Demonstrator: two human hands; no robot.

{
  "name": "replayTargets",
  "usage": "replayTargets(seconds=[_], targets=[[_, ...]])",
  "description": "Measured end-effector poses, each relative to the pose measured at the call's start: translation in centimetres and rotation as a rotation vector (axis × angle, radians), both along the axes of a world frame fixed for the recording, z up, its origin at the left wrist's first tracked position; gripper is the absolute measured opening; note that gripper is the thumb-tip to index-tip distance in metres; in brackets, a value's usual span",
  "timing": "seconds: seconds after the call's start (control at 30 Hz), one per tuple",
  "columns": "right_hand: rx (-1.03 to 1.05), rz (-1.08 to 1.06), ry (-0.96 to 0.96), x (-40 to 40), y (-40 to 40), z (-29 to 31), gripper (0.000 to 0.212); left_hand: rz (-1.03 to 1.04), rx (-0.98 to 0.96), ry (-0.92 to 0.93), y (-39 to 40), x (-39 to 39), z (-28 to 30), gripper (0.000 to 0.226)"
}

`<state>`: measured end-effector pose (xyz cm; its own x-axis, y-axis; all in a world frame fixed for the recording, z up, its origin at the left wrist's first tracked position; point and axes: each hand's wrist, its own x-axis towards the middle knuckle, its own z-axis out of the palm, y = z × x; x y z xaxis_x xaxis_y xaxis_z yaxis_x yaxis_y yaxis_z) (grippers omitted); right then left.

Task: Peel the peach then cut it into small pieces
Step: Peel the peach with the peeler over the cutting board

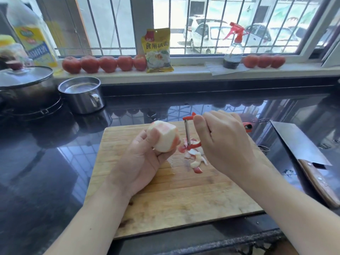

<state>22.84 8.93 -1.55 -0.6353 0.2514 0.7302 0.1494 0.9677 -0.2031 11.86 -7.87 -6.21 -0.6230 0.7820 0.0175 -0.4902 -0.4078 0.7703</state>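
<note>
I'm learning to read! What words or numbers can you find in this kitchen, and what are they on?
"食用碱面": big dark characters on the yellow packet standing on the windowsill.
The packet's red corner logo: too small to read.
Blue band on the oil bottle's yellow label: has characters, too blurred to read.
Nothing readable on the spray bottle, cleaver or peeler.

Home kitchen, by a barred window.
Dark glossy counter [46,162], lidded pot [24,85] on the stove, cutting board [174,196], cleaver [301,144], tomatoes [108,63] lining the sill.
</note>
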Motion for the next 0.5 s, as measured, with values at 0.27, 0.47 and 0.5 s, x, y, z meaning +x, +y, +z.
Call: replayTargets(seconds=[0.27,0.47,0.5], targets=[[0.215,0.021,-0.050,-0.23,-0.44,0.52,0.048,-0.049,0.014,0.069,0.04,-0.02,0.08,0.088],[0.254,-0.005,-0.027,-0.30,0.28,0.03,0.047,-0.042,0.008,0.114,0.20,0.36,0.23,0.086],[0.261,-0.018,-0.016,-0.34,0.43,0.03,0.047,-0.034,0.008,0.110,0.22,0.46,0.35,0.086]])
